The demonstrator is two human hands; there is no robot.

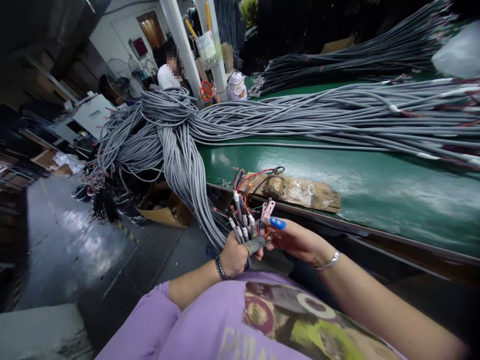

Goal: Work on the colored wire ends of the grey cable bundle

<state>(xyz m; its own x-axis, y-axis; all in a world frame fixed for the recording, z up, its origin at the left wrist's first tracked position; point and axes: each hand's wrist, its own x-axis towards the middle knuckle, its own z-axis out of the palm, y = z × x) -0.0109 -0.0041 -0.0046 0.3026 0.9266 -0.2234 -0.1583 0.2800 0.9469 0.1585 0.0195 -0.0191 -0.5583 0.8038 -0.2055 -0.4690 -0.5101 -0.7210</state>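
My left hand is wrapped round a bunch of grey cables, whose sheathed ends point up with thin coloured wires fanning out. A grey covering shows on one of its fingers. Close beside it, my right hand is closed on some of the thin coloured wires; its fingertips are partly hidden. A blue cover with pale dots sits on a right finger. Just above that hand is a small pink clip-like tool at the edge of a worn wooden board.
Long grey cables lie across the green table, and a thick coil hangs over its left end. Dark cables lie behind. A cardboard box stands on the floor at left. Another person is in the background.
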